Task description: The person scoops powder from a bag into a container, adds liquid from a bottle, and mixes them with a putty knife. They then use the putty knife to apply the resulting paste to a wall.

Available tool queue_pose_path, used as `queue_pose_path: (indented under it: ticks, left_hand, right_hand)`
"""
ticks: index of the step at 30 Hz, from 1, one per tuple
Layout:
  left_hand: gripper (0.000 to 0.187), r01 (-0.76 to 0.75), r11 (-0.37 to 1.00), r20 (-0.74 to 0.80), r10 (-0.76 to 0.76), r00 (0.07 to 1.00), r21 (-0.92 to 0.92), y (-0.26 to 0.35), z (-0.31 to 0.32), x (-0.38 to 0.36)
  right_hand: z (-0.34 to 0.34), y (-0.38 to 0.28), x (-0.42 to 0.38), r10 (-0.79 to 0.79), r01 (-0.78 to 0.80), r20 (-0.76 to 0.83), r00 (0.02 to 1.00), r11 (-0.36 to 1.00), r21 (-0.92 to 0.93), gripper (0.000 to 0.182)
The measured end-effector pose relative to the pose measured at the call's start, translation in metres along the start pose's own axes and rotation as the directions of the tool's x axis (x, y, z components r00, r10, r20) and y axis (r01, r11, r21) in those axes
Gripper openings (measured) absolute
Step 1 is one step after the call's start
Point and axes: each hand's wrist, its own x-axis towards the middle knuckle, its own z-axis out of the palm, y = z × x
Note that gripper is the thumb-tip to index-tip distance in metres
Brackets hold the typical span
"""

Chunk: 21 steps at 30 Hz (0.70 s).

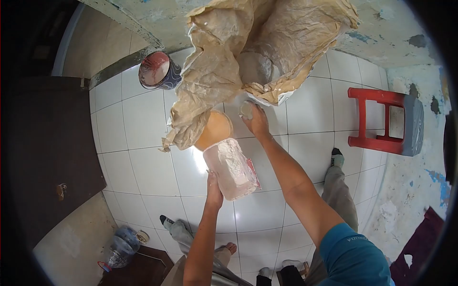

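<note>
My left hand [214, 189] grips the side of a rectangular plastic tub [230, 186] with white powder heaped along one side of it. An orange round container [217, 128] lies just beyond the tub, partly covered by the brown paper. In my right hand [257, 122] is a small, round, pale cup-like thing [246, 110]; its exact kind I cannot tell. That hand is right below the mouth of a large crumpled paper sack [300, 43], inside which pale powder [256, 67] shows.
A paint-stained bucket [160, 71] stands at the back left on the white tiled floor [138, 138]. To the right, a red stool [365, 117] is near the peeling wall. A large clear water bottle [123, 248] is at lower left. Another person's feet [265, 272] show at the bottom.
</note>
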Motion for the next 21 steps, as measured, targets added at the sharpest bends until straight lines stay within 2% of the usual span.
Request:
queue_pose_path:
  ticks: [2, 6, 9, 12, 15, 17, 21]
  left_hand:
    - [0.075, 0.029, 1.0, -0.046, -0.029, 0.999, -0.004, 0.002, 0.006, -0.003]
    - [0.075, -0.012, 1.0, 0.016, 0.012, 1.0, -0.011, 0.003, 0.009, -0.006]
    - [0.083, -0.027, 0.998, 0.092, 0.022, 0.995, 0.053, 0.013, 0.023, -0.013]
    - [0.086, -0.026, 0.999, 0.049, 0.024, 0.999, 0.048, 0.034, 0.046, -0.027]
    - [0.088, -0.05, 0.997, 0.093, 0.044, 0.995, 0.057, 0.053, 0.062, -0.038]
    - [0.072, -0.058, 0.998, 0.06, 0.056, 0.997, 0.031, 0.071, 0.082, -0.049]
    - [0.074, -0.094, 0.994, 0.118, 0.087, 0.989, 0.053, 0.09, 0.103, -0.06]
  right_hand:
    - [-0.016, -0.007, -0.007, 0.026, -0.027, 0.024, 0.999, 0.999, 0.021, 0.067]
    - [-0.055, -0.024, -0.019, 0.077, -0.081, 0.075, 0.994, 0.996, 0.047, 0.065]
    - [-0.084, -0.036, -0.027, 0.099, -0.102, 0.063, 0.993, 0.993, 0.059, 0.066]
    - [-0.134, -0.067, -0.036, 0.16, -0.163, 0.03, 0.987, 0.978, 0.13, 0.067]
    - [-0.174, -0.09, -0.04, 0.122, -0.123, 0.018, 0.992, 0.982, 0.143, 0.069]
    - [-0.199, -0.102, -0.044, 0.074, -0.071, -0.012, 0.997, 0.985, 0.157, 0.07]
    - [-0.249, -0.128, -0.051, -0.003, 0.018, -0.086, 0.996, 0.984, 0.177, 0.073]
